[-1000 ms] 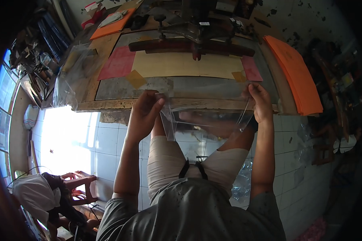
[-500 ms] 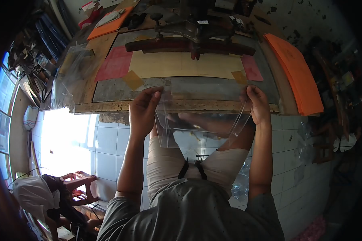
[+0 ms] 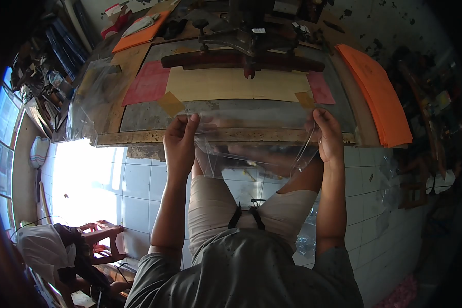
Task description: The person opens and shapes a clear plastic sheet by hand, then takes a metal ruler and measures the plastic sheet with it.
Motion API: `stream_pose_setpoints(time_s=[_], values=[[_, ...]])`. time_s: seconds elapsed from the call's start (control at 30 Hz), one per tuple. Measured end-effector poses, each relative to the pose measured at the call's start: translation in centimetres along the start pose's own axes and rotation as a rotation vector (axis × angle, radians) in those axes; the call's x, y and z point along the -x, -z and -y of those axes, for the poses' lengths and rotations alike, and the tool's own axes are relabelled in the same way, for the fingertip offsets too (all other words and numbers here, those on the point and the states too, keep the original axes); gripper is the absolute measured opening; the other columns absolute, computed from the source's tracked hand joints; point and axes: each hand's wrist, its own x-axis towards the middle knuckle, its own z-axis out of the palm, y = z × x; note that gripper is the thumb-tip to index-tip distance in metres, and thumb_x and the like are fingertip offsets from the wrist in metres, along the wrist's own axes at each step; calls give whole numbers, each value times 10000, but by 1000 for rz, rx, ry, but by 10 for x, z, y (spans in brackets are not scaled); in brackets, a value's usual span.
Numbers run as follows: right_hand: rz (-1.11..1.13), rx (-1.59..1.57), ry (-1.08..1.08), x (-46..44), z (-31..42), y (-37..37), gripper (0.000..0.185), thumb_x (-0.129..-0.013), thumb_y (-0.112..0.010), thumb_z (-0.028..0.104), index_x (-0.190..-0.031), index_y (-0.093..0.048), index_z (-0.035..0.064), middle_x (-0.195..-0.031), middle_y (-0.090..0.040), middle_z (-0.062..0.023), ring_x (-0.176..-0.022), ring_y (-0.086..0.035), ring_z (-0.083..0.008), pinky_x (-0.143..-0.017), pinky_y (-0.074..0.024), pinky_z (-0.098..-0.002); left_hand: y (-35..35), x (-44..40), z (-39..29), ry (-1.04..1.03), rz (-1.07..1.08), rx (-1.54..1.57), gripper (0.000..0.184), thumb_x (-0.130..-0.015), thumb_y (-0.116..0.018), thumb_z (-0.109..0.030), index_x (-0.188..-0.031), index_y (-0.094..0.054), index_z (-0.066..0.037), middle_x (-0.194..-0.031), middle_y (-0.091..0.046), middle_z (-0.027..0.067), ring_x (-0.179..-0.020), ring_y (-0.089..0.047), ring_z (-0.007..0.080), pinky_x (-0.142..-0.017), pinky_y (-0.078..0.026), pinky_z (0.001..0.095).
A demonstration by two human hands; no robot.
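Left hand (image 3: 179, 141) has shifted outward, pinching clear plastic (image 3: 246, 139); right hand (image 3: 330, 137) pinches its other side, by the bench's near edge (image 3: 138, 137).

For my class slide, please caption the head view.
The left hand and right hand hold clear plastic between them at a worktable.

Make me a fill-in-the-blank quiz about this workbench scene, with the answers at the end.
1. The clear plastic, stretched between the left hand and the right hand, is held by ____ hands.
2. The stacked sheets along the worktable's right side are coloured ____.
3. The pale yellow strip has ____-coloured pieces at its two ends.
4. The floor is covered with square ____.

Missing words: two; orange; pink; tiles.
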Motion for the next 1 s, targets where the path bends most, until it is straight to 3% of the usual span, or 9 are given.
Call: stream_pose_setpoints(time_s=[0.37,0.47,0.57,0.87,1.0], values=[[-48,94,13,13,30,-12,221,-993,-670,308,-1027,-686,90,-870,-677,2,-735,-643,-101,-666,-501,-260,7,2,-3,-67,-5,-10,206,-1001,-679,-196,-1095,-623,-22,-849,-724,20,-795,-582,29,-759,-428,194],[-51,102,49,13,31,-13,221,-995,-667,303,-1028,-688,85,-874,-680,0,-738,-647,-95,-645,-504,-251,10,1,-3,-73,22,-31,210,-1015,-657,-200,-1132,-587,-41,-854,-725,47,-759,-621,55,-695,-466,214],[-70,122,40,11,30,-11,224,-995,-668,302,-1027,-689,82,-875,-681,-3,-742,-648,-90,-652,-516,-250,12,1,-4,-82,85,2,225,-1014,-657,-193,-1149,-577,-33,-892,-737,63,-775,-628,58,-712,-477,216],[-85,141,69,18,39,-15,260,-985,-687,325,-1027,-690,69,-856,-677,-13,-699,-648,-97,-639,-510,-239,8,7,-15,-71,150,3,418,-1039,-605,-196,-1393,-518,7,-1051,-731,109,-901,-646,99,-831,-512,263],[-64,196,81,25,48,-20,285,-982,-692,340,-1018,-688,57,-854,-675,-19,-696,-639,-94,-645,-528,-248,11,8,-12,-106,130,-60,307,-1065,-525,-138,-1338,-557,-1,-1024,-721,94,-959,-679,124,-868,-548,289]])
